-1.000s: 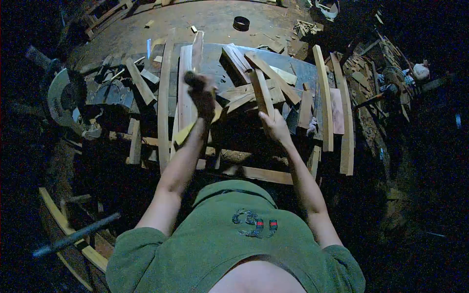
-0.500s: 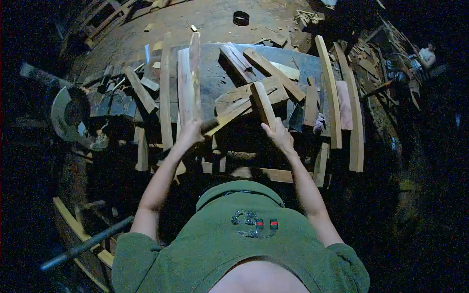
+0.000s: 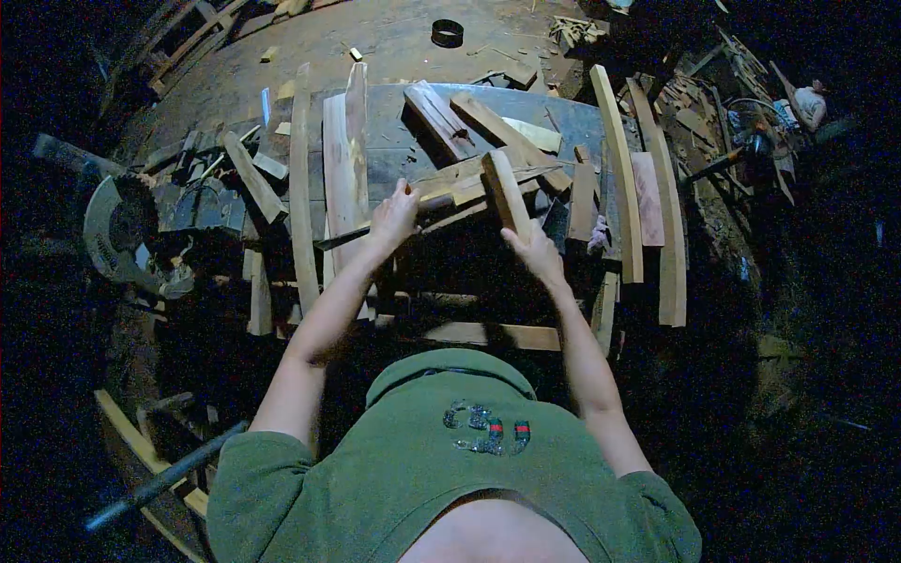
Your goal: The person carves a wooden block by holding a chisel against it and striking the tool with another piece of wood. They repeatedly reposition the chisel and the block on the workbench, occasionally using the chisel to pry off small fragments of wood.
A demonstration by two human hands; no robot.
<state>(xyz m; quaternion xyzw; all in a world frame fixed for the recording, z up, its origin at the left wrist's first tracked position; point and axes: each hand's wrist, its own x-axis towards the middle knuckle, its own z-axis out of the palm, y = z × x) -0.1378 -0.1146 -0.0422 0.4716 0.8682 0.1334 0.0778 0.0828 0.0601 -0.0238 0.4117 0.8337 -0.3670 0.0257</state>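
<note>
My left hand (image 3: 394, 223) is closed around a long tool. The tool's thin dark blade (image 3: 343, 238) sticks out to the left of the fist and its rounded handle (image 3: 435, 201) to the right, close to a light wooden piece (image 3: 469, 189). My right hand (image 3: 535, 253) grips the lower end of a thick wooden block (image 3: 507, 192), which leans up and to the left over the bench. Behind the block, a board (image 3: 449, 178) lies across the dark bench top (image 3: 387, 141).
Long wooden strips (image 3: 302, 188) stand out over the bench's left side, with curved ones (image 3: 619, 178) at the right. A round metal guard (image 3: 105, 230) is at the far left. A black ring (image 3: 447, 34) lies beyond the bench. Another person (image 3: 809, 105) is at the far right.
My left hand has moved up and right, and its tool has swung from pointing down to lying nearly level. My right hand still holds the block. The whole view has shifted slightly.
</note>
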